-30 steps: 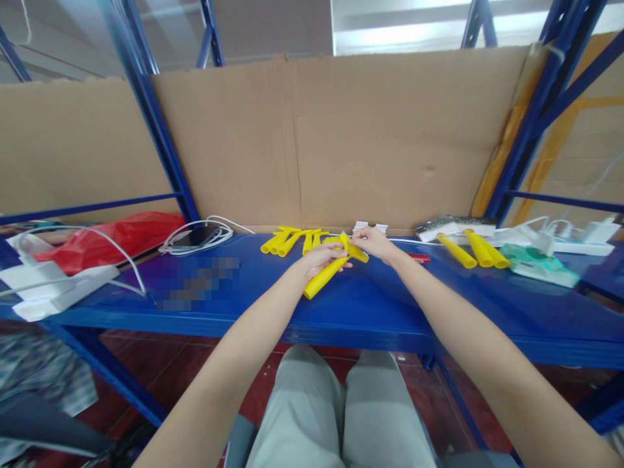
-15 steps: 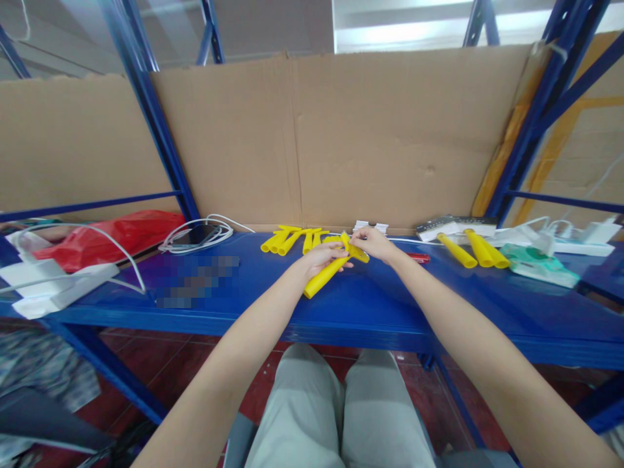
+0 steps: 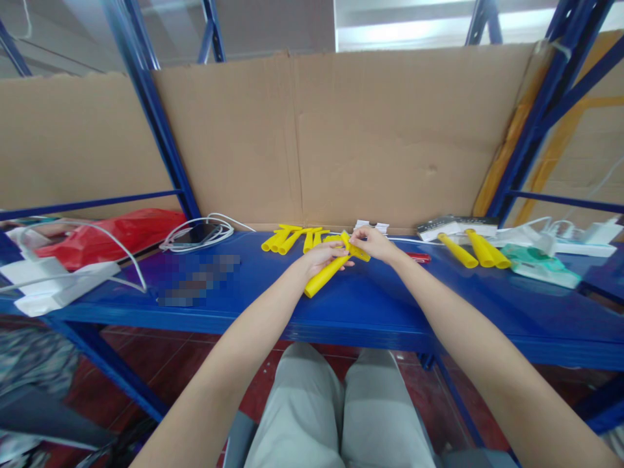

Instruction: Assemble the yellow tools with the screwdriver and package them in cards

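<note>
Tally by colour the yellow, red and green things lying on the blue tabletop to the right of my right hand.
Yellow: 3 tapered hollow yellow tubes
Red: 1 small slender red object
Green: 1 light green plastic packet
Total: 5

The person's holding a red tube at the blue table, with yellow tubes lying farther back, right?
Not quite: the held tube is yellow, not red, as the head view shows. It is held at the blue table, with yellow tubes lying farther back.
</note>
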`<control>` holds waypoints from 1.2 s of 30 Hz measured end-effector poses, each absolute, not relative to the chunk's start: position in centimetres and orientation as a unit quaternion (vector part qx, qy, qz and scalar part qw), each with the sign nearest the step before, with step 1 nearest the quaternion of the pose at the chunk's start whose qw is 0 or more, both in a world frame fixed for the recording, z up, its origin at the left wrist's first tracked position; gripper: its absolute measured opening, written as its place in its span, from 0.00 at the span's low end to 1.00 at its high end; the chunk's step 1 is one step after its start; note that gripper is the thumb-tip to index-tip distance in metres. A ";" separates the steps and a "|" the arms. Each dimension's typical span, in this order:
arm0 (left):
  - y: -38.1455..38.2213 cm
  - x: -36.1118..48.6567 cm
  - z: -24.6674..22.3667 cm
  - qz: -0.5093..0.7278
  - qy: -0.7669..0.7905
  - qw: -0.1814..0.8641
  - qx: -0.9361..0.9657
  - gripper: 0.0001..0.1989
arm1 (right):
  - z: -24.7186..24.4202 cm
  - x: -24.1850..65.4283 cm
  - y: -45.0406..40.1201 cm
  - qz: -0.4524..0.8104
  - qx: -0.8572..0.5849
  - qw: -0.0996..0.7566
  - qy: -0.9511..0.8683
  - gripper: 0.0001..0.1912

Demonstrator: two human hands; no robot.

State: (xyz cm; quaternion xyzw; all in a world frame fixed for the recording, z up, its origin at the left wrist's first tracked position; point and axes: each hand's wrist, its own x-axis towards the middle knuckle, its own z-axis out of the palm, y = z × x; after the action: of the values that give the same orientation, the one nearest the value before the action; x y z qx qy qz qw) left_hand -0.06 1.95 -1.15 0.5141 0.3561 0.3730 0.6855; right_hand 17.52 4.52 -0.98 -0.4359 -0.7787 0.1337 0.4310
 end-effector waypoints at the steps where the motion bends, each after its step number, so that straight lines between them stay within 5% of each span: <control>1: 1.9 -0.1 -1.1 0.372 0.359 0.683 0.516 0.20 | -1.1 17.6 4.6 0.142 -0.434 0.433 -0.777 0.04; 36: 2.2 -0.1 -1.5 0.357 0.345 0.677 0.543 0.15 | -1.5 16.9 4.0 0.300 -0.453 0.471 -0.695 0.08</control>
State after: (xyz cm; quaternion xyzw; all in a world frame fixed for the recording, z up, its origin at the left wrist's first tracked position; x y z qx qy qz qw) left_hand -0.11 2.22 -1.50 0.5434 0.3450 0.3574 0.6767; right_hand 16.90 4.01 -1.53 -0.4530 -0.6948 0.3003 0.4710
